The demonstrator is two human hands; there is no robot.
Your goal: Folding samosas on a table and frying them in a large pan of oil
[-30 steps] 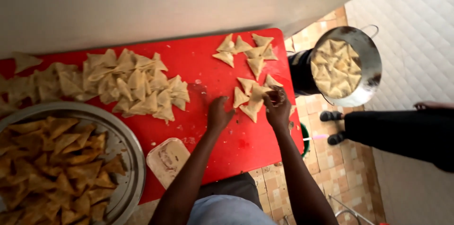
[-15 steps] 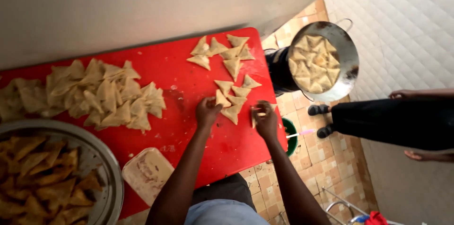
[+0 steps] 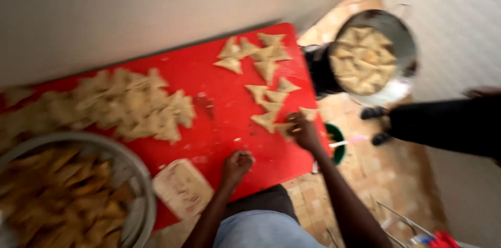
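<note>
Head camera, looking down through motion blur, shows the right hand (image 3: 302, 131) with fingers curled over a pale triangular folded pastry (image 3: 309, 113) at the near right corner of the red flat table top (image 3: 219, 97); the blur hides whether the fingers pinch it or merely rest on it. Just beyond those fingers lies a small loose group of raw triangular pastries (image 3: 269, 103), and farther beyond sits a second cluster of the same triangles (image 3: 255, 52) near the far edge. The left hand (image 3: 237, 164) is closed into a loose fist, its knuckles on the red surface near the front edge, with nothing visible in it. Just to the left of that fist lies a pale rectangular slab dusted with flour (image 3: 182, 188). Farther left and beyond spreads a long heap of raw folded pastries (image 3: 120, 104). At the near left stands a round metal tray piled with browner triangular pastries (image 3: 57, 198). Well to the right of the right hand's fingers, off the table, a round metal pot filled with pale triangles (image 3: 373, 57) stands over the tiled floor (image 3: 365, 175), beside another person's dark-clad leg (image 3: 443, 125).
</note>
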